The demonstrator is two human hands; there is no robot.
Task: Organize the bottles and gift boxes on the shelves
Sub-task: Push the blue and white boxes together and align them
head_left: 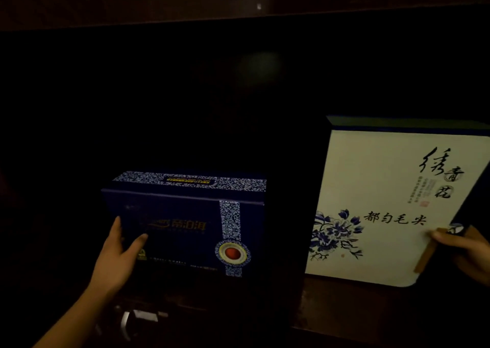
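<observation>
The scene is very dark. A dark blue gift box (185,225) with blue-and-white patterned bands and a round red emblem stands low in the middle. My left hand (119,252) grips its left edge, thumb on the front face. At the right stands a larger cream gift box (376,188) with blue flowers and black calligraphy. My right hand (466,252) holds this box at its lower right edge, by a brown strap or tassel. No bottles can be seen.
A dark wooden shelf board (344,308) runs under the cream box. Another wooden edge (238,13) crosses the top of the view. The shelf recess behind the boxes is black. A small metal fitting (127,321) glints below the blue box.
</observation>
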